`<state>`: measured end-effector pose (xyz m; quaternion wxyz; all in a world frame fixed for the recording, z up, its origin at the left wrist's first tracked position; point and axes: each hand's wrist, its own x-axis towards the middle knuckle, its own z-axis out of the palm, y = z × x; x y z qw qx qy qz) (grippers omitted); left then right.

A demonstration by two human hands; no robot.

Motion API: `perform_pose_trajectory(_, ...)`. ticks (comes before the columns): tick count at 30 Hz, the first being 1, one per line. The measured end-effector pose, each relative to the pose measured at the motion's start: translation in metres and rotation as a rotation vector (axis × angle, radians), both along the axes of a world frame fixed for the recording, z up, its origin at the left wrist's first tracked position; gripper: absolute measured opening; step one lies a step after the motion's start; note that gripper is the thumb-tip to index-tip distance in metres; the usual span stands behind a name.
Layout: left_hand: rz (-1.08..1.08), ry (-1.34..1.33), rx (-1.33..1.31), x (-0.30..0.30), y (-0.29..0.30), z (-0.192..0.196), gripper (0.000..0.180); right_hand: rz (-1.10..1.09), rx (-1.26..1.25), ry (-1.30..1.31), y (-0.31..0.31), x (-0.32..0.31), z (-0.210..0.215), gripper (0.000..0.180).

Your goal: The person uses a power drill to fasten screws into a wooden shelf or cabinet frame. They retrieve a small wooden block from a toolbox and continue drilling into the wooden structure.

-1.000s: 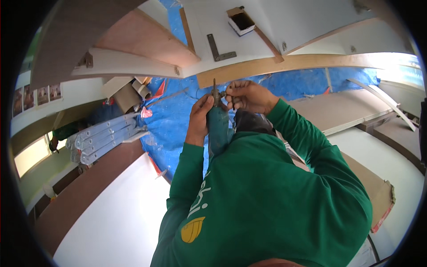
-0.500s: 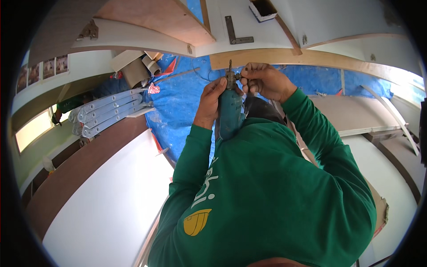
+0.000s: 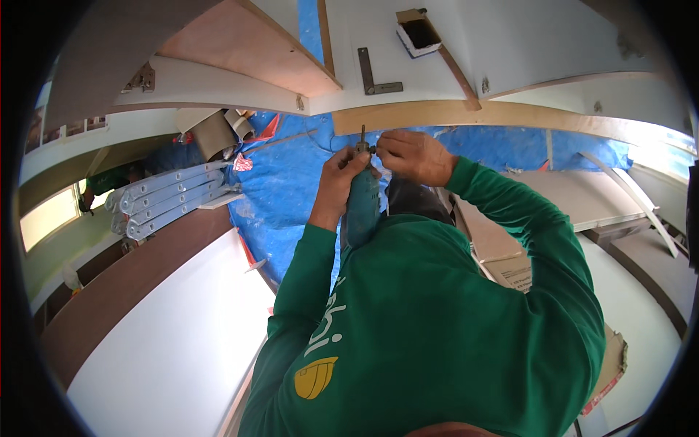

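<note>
Between the two hands, against the front of a green shirt (image 3: 437,320), a drill (image 3: 362,200) points its bit (image 3: 363,133) away from the body. The fingers of the left hand (image 3: 336,176) are wrapped round the upper end of the drill, the thumb lying close to the chuck (image 3: 362,148). Just to the right of them, the fingers of the right hand (image 3: 419,156) are pinched together on a small key (image 3: 373,150). Most of the key is hidden from me by those fingers, but its dark end meets the side of the chuck or comes very near it.

I judge the job to be partway through. The bit is in the chuck, standing out past the left fingers, and the key is up at the chuck. The work with the key looks unfinished, and the key is not yet clear; whether the bit is gripped firmly or loose, I cannot tell.

Beyond the fingers, a square (image 3: 368,81) and an open box (image 3: 424,50) rest on a white panel (image 3: 393,65), neither touched. Well to the left of the fingers lies a folded ladder (image 3: 175,200), near a blue tarp (image 3: 255,207).
</note>
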<state>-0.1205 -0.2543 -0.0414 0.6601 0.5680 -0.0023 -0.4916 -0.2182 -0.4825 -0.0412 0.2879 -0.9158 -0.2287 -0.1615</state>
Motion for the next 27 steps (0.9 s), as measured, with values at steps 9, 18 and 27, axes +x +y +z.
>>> perform_pose_trajectory(9, -0.026, -0.037, 0.119, 0.004, -0.014, -0.007, 0.034, -0.337, 0.438, 0.116, 0.030, -0.011, -0.027, 0.036)
perform_pose_trajectory(18, -0.014, -0.020, 0.077, 0.006, -0.005, 0.005, 0.035, -0.055, 1.599, 1.000, -0.002, 0.008, -0.052, 0.028)
perform_pose_trajectory(27, -0.140, -0.078, 0.097, 0.026, -0.017, -0.002, 0.035, -0.094, 1.097, 0.930, 0.007, 0.051, -0.020, 0.031)
